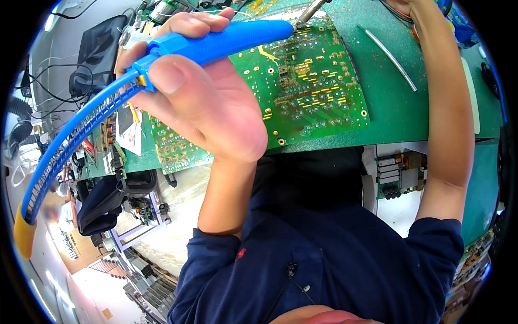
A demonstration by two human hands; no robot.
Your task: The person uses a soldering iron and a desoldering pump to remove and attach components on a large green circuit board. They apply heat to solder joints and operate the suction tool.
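My left hand (210,97) is closed around a blue solder sucker (237,40), with the thumb lying over its collar. A spring-lined blue plunger guard with a yellow end bends away to the lower left. The sucker's nozzle meets the far part of a large green circuit board (324,113), close to the tip of a metal soldering iron (312,12) that enters from the top edge. The board shows many gold pads and some brownish marks. My right hand (402,4) is cut off by the top edge, so its fingers and whatever they hold are hidden.
The board lies on a green bench mat (388,108). A thin whitish rod (391,59) lies right of it, with wires by my right hand. Black bags and cables (97,54) are at the left. Another circuit board with components (399,175) sits below the bench edge.
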